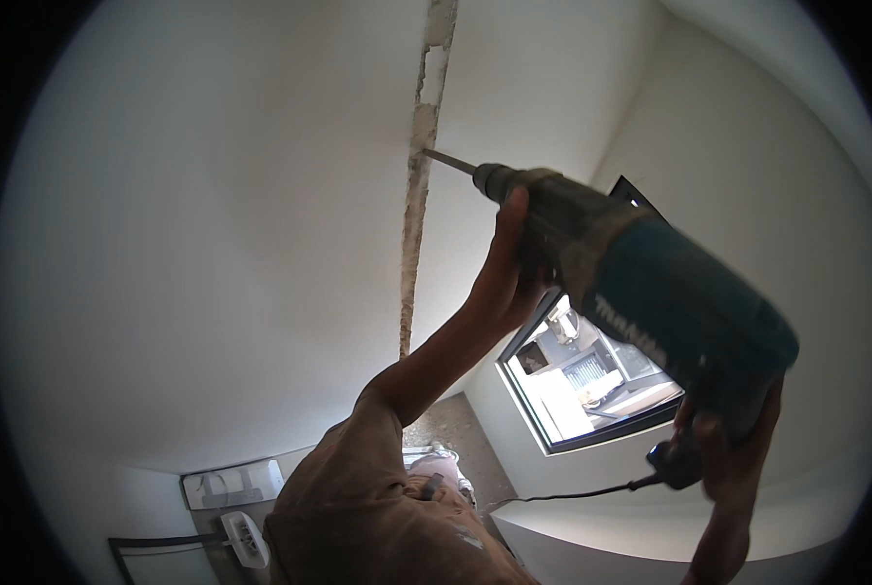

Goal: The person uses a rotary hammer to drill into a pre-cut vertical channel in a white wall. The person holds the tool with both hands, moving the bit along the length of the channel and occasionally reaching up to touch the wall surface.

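A teal and black rotary hammer drill (679, 292) is held up level with a pale plastered surface (231, 214). Its thin metal bit (449, 159) points left, and the tip meets the edge of a narrow rough groove (415, 195) cut into the plaster. My left hand (523, 249) grips the drill's front part just behind the chuck, its fingers partly hidden by the body. Wrapped round the rear handle is my right hand (733, 429); whether a finger presses the trigger is hidden. A black power cord (562, 496) runs left from the handle's base.
A dark-framed window (592, 375) sits in the wall behind the drill. Grey floor (470, 429) shows below, with a pale bundle (436, 468) on it. At the lower left are a white boxy item (233, 485) and a white fitting (247, 539).
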Demonstrator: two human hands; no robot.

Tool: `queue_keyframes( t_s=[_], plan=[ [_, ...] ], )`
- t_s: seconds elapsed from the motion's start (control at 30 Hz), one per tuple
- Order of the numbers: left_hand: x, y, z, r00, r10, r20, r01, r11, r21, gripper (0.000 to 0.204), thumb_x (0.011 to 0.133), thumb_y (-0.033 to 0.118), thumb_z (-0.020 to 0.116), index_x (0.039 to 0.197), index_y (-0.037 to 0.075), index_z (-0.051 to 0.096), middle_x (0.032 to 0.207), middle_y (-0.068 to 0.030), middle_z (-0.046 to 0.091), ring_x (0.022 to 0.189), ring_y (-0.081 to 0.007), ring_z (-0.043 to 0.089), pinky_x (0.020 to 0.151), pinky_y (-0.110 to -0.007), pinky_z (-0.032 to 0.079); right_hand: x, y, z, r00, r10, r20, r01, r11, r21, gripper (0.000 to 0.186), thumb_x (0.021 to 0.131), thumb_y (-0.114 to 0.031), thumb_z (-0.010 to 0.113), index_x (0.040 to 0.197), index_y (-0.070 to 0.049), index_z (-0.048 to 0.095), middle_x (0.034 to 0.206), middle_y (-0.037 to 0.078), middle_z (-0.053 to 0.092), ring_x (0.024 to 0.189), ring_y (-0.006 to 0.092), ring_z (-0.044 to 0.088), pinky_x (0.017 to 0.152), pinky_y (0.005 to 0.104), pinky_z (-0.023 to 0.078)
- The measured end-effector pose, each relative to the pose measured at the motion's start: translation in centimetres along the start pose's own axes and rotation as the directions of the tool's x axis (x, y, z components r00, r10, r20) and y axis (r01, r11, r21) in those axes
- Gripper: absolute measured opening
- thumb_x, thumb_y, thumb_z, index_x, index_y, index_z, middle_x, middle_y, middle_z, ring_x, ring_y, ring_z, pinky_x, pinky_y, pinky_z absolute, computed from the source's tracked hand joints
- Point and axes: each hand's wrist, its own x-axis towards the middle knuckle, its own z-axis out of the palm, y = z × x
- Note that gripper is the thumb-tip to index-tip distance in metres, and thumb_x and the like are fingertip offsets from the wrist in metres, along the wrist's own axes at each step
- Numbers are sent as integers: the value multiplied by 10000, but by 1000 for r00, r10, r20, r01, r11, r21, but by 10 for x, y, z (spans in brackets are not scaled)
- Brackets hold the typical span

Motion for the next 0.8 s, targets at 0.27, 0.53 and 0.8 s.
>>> queue_keyframes(
  t_s=[0.27, 0.53, 0.8],
  plan=[
    [48, 27, 29, 999, -29, 31, 29, 1000, 8, 795, 802, 733, 460, 1337, 157, 343, 1232, -113, 456, 1213, -267, 431, 1023, -491, 352, 103, -100, -19, 986, -73, 148, 126, 913, -389, 708, 802, -515, 628, 1334, -111, 396, 755, 82, 612, 588, 155, 624, 524, 300, 548],
    [8, 14, 47, 995, -94, 26, 93, 995, 47, 681, 853, 697, 403, 1285, 171, 419, 1123, -52, 533, 1021, -210, 539, 895, -446, 462, 38, -54, -40, 926, -374, -42, 315, 831, -458, 810, 774, -574, 628, 1356, -85, 348, 1073, 175, 588, 760, 259, 672, 615, 355, 577],
    [-20, -3, 56, 988, -153, 11, 149, 977, 154, 689, 858, 689, 414, 1216, 102, 462, 1057, -54, 565, 867, -130, 563, 759, -353, 499, -35, -35, -26, 989, 49, -143, -55, 998, -39, 1071, 637, -602, 752, 1398, -67, 222, 1009, 194, 593, 773, 267, 672, 625, 336, 574]
  ],
)
